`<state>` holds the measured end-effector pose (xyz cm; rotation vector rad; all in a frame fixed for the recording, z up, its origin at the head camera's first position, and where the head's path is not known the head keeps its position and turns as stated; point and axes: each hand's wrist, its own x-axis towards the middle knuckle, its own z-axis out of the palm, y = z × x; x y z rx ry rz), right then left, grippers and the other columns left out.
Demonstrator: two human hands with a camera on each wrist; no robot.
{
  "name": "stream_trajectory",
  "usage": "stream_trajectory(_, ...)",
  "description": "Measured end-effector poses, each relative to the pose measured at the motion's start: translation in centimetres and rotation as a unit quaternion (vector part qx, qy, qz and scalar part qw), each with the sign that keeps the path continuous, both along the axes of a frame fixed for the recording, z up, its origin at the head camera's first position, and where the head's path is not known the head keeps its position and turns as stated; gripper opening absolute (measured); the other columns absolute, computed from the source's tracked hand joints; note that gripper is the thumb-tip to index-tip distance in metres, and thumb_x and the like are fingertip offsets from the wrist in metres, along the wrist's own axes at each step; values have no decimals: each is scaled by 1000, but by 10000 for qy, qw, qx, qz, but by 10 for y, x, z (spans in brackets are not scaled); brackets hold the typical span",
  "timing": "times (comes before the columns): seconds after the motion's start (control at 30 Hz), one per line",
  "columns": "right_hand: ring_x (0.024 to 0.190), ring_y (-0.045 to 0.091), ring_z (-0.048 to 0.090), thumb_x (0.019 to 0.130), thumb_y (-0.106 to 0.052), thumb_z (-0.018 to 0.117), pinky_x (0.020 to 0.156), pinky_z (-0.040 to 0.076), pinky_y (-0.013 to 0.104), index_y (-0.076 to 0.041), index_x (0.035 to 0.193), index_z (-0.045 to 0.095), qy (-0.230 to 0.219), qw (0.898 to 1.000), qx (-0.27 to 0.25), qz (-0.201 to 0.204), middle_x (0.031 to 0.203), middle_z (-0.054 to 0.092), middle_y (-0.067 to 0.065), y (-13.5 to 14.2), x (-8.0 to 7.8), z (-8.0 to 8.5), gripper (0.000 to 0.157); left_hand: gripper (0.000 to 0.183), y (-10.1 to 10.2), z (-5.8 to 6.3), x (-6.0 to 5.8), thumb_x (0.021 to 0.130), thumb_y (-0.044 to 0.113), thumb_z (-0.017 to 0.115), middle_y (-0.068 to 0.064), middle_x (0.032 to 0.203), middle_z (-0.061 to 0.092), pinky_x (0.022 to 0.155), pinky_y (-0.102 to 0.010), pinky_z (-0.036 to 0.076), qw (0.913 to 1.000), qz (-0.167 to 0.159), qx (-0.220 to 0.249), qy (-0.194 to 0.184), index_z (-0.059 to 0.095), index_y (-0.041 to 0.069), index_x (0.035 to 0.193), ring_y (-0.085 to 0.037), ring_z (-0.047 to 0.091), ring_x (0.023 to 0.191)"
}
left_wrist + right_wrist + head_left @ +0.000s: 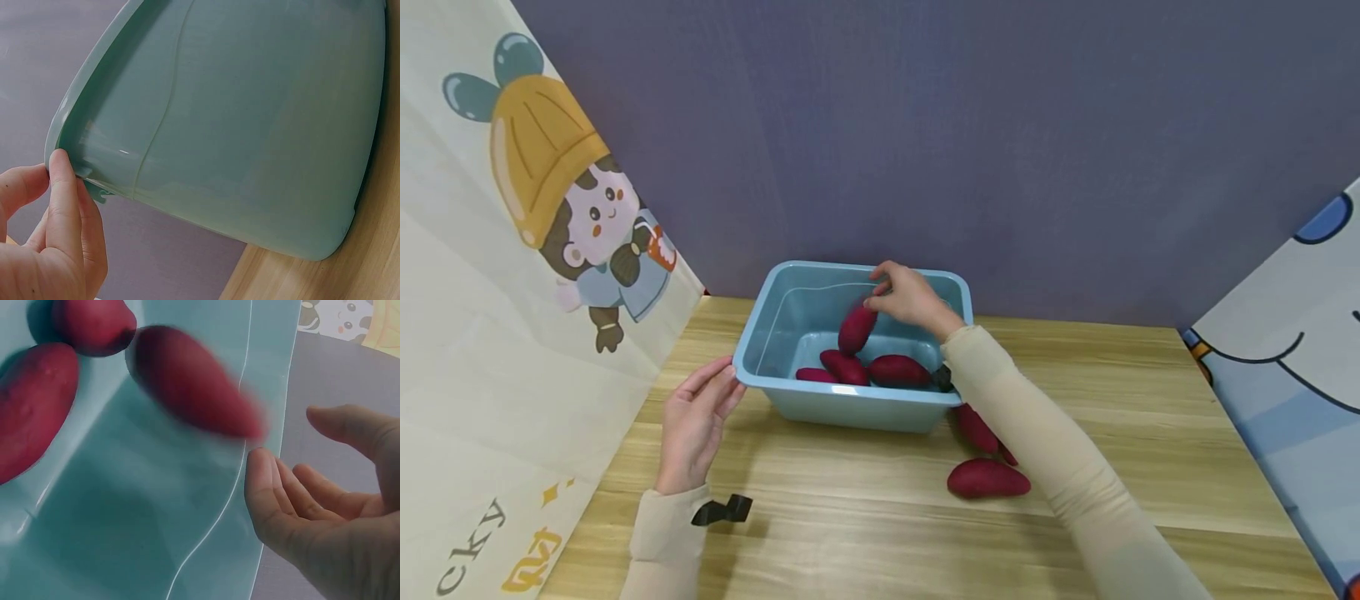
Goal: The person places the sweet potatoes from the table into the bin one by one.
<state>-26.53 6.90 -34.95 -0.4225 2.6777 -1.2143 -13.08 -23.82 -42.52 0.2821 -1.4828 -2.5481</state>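
Note:
At its front left corner, a light blue plastic basin (pixel 850 408) has its rim pinched between the thumb and fingers of my left hand (pixel 698 421). Over the basin is my right hand (pixel 912 300), its thumb and fingers spread apart. Just below its fingertips a red-skinned sweet potato (pixel 857 330) is in the air, blurred in the right wrist view and free of the fingers. More sweet potatoes (pixel 898 371) lie on the basin floor. The left wrist view shows the basin's wall (pixel 250 125) close up, with the left fingers at its rim.
Outside the basin, a sweet potato (pixel 988 478) lies on the wooden table (pixel 835 517), with others (pixel 976 429) partly hidden by the right sleeve. A dark wall (pixel 925 150) rises behind. Printed cartoon sheets (pixel 475 333) stand at both sides.

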Motion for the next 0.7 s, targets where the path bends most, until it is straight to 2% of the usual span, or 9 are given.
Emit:
stream_trajectory(0.3, 108, 23, 61, 93, -21, 73, 84, 57, 39, -7, 135, 55, 99, 9994, -318, -4, 120, 65, 9, 4, 4, 9, 48, 23, 0, -1, 0, 92, 1, 73, -13, 105, 71, 87, -30, 58, 10000, -6, -45, 8, 71, -6, 113, -18, 72, 91)
stream_trajectory(0.47, 108, 21, 61, 93, -23, 73, 83, 56, 37, -10, 136, 54, 279, 9978, -597, 124, 121, 65, 6, 6, 17, 33, 48, 19, 0, 0, 1, 92, 0, 72, -13, 103, 71, 86, -30, 58, 10000, 12, 1, 9, 72, -5, 110, -18, 72, 90)
stream_trajectory(0.6, 107, 17, 60, 94, -26, 73, 84, 56, 35, -14, 135, 54, 610, 9950, -747, 274, 122, 65, 5, 11, 34, 56, 47, 18, 0, 1, 1, 92, 0, 72, -12, 103, 71, 87, -30, 58, 10000, 7, -7, 2, 72, -4, 110, -18, 72, 90)
stream_trajectory(0.7, 107, 14, 60, 94, -28, 73, 86, 56, 34, -16, 136, 54, 860, 9931, -740, 309, 122, 65, 1, 17, 45, 67, 48, 19, 0, 1, 1, 91, 0, 73, -12, 103, 71, 87, -30, 58, 10000, -9, -16, 23, 72, -4, 110, -18, 72, 90)
